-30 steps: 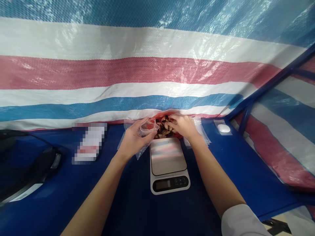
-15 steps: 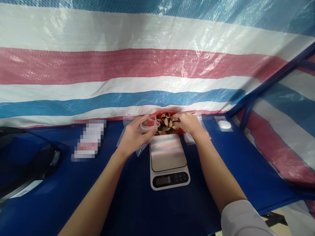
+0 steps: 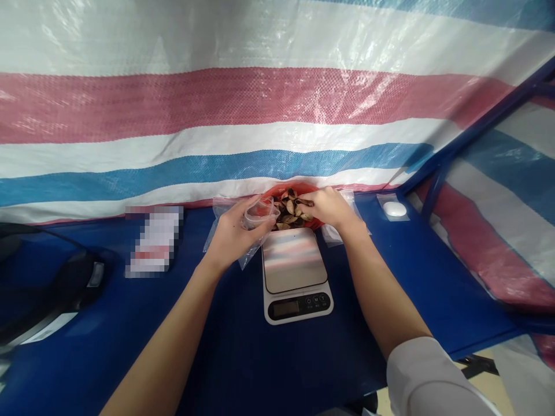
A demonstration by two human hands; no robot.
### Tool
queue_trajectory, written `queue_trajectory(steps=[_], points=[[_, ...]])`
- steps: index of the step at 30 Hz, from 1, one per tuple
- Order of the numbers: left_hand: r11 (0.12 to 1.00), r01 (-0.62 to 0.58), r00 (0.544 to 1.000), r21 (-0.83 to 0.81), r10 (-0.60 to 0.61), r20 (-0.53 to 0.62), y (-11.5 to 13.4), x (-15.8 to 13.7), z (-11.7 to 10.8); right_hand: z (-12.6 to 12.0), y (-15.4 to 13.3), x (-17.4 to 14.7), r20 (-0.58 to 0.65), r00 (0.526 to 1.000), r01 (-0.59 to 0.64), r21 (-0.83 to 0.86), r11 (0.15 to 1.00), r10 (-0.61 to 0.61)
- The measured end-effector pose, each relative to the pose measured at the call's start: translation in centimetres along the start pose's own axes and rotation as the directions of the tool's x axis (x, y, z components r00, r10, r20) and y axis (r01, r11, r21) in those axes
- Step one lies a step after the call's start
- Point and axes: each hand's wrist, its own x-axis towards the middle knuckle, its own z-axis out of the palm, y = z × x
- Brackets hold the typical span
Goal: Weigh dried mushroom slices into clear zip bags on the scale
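My left hand (image 3: pixel 236 231) is wrapped round a clear plastic cup (image 3: pixel 260 211), tilted at the left rim of a red basin (image 3: pixel 272 190). Brown dried pods or husks (image 3: pixel 289 215) are heaped in the basin. My right hand (image 3: pixel 326 206) reaches in from the right, its fingertips pinching a dark brown piece of the husks. In front of the basin lies a white kitchen scale (image 3: pixel 295 263) with a bare metal plate and a dark display. Clear zip bags (image 3: pixel 248 258) stick out from under my left hand.
More clear bags (image 3: pixel 333 234) lie under my right wrist. A white oval object (image 3: pixel 394 209) rests on a small bag at the right. At the left are a blurred-out packet (image 3: pixel 158 240) and a black strap-like object (image 3: pixel 73 283). Striped sheeting (image 3: pixel 260 98) hangs behind the blue table (image 3: pixel 234 352).
The camera view has tilted slightly, so the scale and basin sit higher in the picture. My right hand has moved a little left over the husks; the left still holds the cup.
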Motion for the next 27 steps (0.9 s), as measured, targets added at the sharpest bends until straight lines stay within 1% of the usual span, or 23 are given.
queue_trajectory(steps=[3,6,8,11,13,15,17,19,21,24,27], points=[[1.000,-0.006,1.000,0.005,0.006,-0.007,0.1,0.0,0.0,0.1,0.3,0.0,-0.053,0.998,0.029,0.115,0.993,-0.022],[1.000,-0.015,1.000,0.015,0.015,0.000,0.2,-0.1,0.1,-0.2,0.2,-0.3,-0.147,0.988,0.087,0.321,0.943,-0.041],[0.999,-0.027,0.999,0.024,0.027,0.022,0.2,-0.1,0.3,-0.7,-0.1,-0.7,-0.178,0.983,0.125,0.491,0.862,-0.041],[0.999,-0.050,0.997,0.020,0.049,0.051,0.2,-0.3,0.7,-1.8,-1.1,-1.2,-0.153,0.987,0.146,0.694,0.705,-0.053],[0.996,-0.084,0.995,0.014,0.083,0.056,0.3,-0.4,1.0,-2.5,-1.9,-1.6,-0.184,0.980,0.195,0.755,0.626,-0.083],[0.994,-0.106,0.992,0.019,0.104,0.064,0.5,-0.5,1.2,-3.0,-2.7,-1.8,-0.239,0.962,0.270,0.763,0.588,-0.131],[0.995,-0.100,0.991,0.019,0.098,0.088,0.8,-0.6,1.2,-3.2,-3.4,-2.0,-0.260,0.948,0.319,0.734,0.599,-0.186],[0.996,-0.089,0.989,0.006,0.088,0.121,1.2,-0.6,1.3,-3.3,-4.1,-2.1,-0.248,0.941,0.337,0.683,0.648,-0.228],[0.995,-0.102,0.984,-0.020,0.104,0.145,1.5,-0.6,1.3,-3.3,-4.7,-2.2,-0.230,0.938,0.347,0.619,0.704,-0.260],[0.991,-0.129,0.979,-0.046,0.135,0.150,1.4,-0.6,1.3,-3.4,-5.3,-2.2,-0.191,0.934,0.356,0.527,0.771,-0.301],[0.988,-0.142,0.979,-0.056,0.149,0.140,1.1,-0.5,1.5,-3.7,-5.6,-2.2,-0.138,0.935,0.352,0.454,0.819,-0.326]])
